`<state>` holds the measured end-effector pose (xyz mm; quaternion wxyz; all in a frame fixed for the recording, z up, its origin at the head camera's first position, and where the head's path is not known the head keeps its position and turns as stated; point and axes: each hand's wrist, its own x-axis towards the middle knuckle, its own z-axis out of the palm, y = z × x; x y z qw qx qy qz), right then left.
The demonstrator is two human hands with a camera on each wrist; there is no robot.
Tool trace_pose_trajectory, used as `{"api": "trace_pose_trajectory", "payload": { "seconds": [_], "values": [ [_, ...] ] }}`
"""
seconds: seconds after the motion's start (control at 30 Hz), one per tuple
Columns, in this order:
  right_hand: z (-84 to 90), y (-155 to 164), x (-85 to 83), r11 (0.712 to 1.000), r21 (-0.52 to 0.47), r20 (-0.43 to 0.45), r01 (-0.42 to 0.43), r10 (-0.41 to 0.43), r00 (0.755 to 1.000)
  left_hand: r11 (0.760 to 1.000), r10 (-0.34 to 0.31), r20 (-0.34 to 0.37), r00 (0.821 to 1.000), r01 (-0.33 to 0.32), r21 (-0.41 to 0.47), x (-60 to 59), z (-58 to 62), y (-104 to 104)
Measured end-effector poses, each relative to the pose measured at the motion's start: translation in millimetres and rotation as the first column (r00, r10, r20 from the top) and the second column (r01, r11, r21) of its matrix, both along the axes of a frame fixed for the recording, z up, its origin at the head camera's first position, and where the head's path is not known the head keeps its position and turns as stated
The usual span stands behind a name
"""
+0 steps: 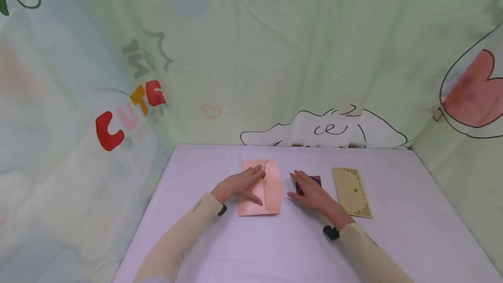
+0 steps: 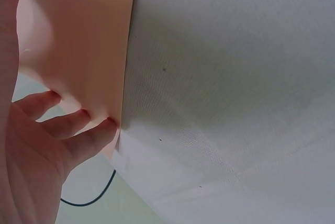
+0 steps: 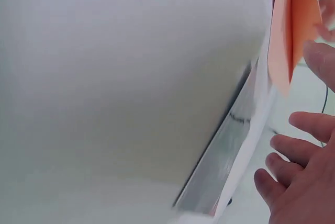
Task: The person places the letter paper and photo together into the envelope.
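Observation:
A pink envelope [image 1: 273,193] lies on the table with its flap side toward the right, and my left hand [image 1: 241,184] rests spread over its middle. In the left wrist view, several fingertips [image 2: 107,125] touch the pink paper near its edge. My right hand [image 1: 310,194] is over a small dark purple patterned card [image 1: 316,180], mostly covered by the hand; whether they touch I cannot tell. In the right wrist view its fingers [image 3: 285,150] are spread and grip nothing, near the envelope's partly raised flap [image 3: 303,14].
A beige card [image 1: 351,191] with an ornate border lies right of my right hand. Pale lilac cloth covers the table [image 1: 251,248]. A printed curtain [image 1: 255,69] hangs behind it and along the sides. A glossy dark-edged strip [image 3: 220,145], blurred, shows in the right wrist view.

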<state>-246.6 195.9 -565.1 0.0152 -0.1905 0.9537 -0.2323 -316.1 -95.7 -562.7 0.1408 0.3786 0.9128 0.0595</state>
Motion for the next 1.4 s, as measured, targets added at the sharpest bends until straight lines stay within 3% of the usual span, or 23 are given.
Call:
{"api": "trace_pose_trajectory", "payload": {
  "seconds": [0.23, 0.6, 0.87, 1.03, 1.23, 1.4],
  "values": [
    [-4.2, 23.6, -1.6, 0.999, 0.013, -0.030, 0.051, -0.050, 0.998, 1.000, -0.007, 0.009, 1.000, 0.007, 0.023, -0.7, -1.0, 0.8],
    [-6.0, 59.1, -6.3, 0.985, 0.097, -0.032, 0.146, -0.143, 0.989, 0.999, -0.030, -0.033, 0.999, 0.031, 0.017, -1.0, 0.3, 1.4],
    [-11.0, 68.2, -8.9, 0.968, 0.156, 0.042, 0.195, -0.204, 0.978, 1.000, -0.015, -0.015, 1.000, 0.016, 0.019, -1.1, -0.5, 1.3],
    [-12.5, 68.6, -11.5, 0.971, 0.103, 0.079, 0.217, -0.226, 0.971, 1.000, -0.019, -0.021, 1.000, 0.019, 0.015, -1.0, -1.3, 1.4],
    [-16.8, 65.7, -13.7, 0.964, -0.026, 0.056, 0.264, -0.262, 0.963, 1.000, 0.010, 0.007, 1.000, -0.010, 0.019, 0.8, 1.3, 1.4],
    [-17.3, 63.9, -12.9, 0.948, -0.154, 0.138, 0.280, -0.260, 0.956, 1.000, 0.011, 0.011, 1.000, -0.011, 0.013, 1.7, 2.2, 1.1]
  ]
}}
